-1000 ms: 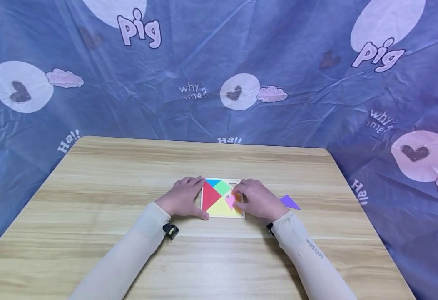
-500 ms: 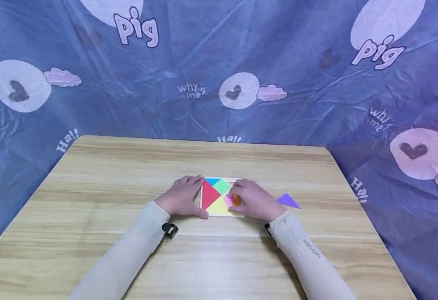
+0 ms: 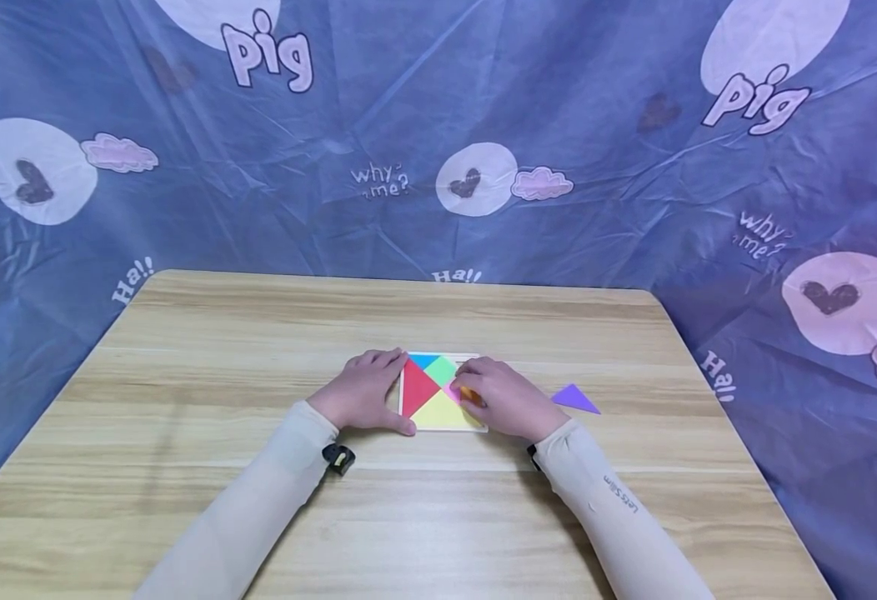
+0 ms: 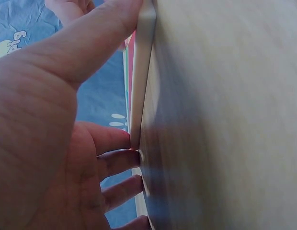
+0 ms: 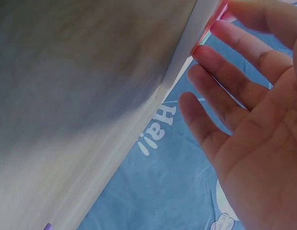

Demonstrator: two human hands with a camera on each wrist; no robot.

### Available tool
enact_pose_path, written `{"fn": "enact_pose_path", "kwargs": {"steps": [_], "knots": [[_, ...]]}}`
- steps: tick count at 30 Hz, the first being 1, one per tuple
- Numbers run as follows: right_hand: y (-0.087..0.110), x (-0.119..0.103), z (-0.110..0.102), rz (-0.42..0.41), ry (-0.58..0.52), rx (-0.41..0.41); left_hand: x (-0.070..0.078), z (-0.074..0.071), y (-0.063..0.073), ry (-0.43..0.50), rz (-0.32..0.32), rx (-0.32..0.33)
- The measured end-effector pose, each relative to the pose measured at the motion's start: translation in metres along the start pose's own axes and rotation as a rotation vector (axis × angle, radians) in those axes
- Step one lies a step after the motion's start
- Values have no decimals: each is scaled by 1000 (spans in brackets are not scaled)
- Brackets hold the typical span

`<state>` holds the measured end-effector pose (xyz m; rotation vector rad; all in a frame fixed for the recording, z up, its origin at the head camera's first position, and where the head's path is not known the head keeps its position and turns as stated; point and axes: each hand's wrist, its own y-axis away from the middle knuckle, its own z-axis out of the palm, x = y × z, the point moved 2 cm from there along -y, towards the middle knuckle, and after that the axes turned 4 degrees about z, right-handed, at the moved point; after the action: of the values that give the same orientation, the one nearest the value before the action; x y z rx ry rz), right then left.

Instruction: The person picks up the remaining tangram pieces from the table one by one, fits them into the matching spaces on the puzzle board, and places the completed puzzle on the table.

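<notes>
A shallow white-rimmed tangram tray (image 3: 446, 430) lies mid-table. Inside are a red triangle (image 3: 418, 388), a yellow triangle (image 3: 440, 411), a green square (image 3: 442, 371) and a blue triangle (image 3: 423, 361). My left hand (image 3: 363, 390) holds the tray's left side, thumb at the near corner and fingers at the far one. Over the right part, my right hand (image 3: 509, 398) appears to pinch a pink piece (image 3: 450, 391), mostly covered by its fingertips. An orange piece (image 3: 473, 395) shows between thumb and forefinger. In the left wrist view, the fingers reach along the tray's edge (image 4: 140, 81).
A loose purple triangle (image 3: 577, 400) lies on the wooden table (image 3: 438, 508), right of the right hand. Behind the table hangs a blue printed cloth (image 3: 378, 100). Each wrist wears a small black device, such as the left one (image 3: 338, 458).
My right hand has shifted slightly left over the tray, and its fingertips now cover more of the pink piece. The left hand has stayed in place on the tray.
</notes>
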<state>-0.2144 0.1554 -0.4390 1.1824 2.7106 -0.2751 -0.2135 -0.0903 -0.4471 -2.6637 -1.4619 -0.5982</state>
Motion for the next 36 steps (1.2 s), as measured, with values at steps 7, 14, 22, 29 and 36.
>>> {"fn": "enact_pose_path", "kwargs": {"steps": [7,14,22,29,36], "knots": [[1,-1,-3,-51,-23,4,2,-1,2,4,-9,-7],[5,4,-9,93,-166,-99,3,0,3,7,-10,-7],[7,10,-13,58,-97,-24,4,1,2,-5,-14,-9],[10,11,-15,-47,-91,-12,5,2,2,-6,-19,-6],[14,13,-19,4,-129,-50,6,3,3,0,-27,-5]]}}
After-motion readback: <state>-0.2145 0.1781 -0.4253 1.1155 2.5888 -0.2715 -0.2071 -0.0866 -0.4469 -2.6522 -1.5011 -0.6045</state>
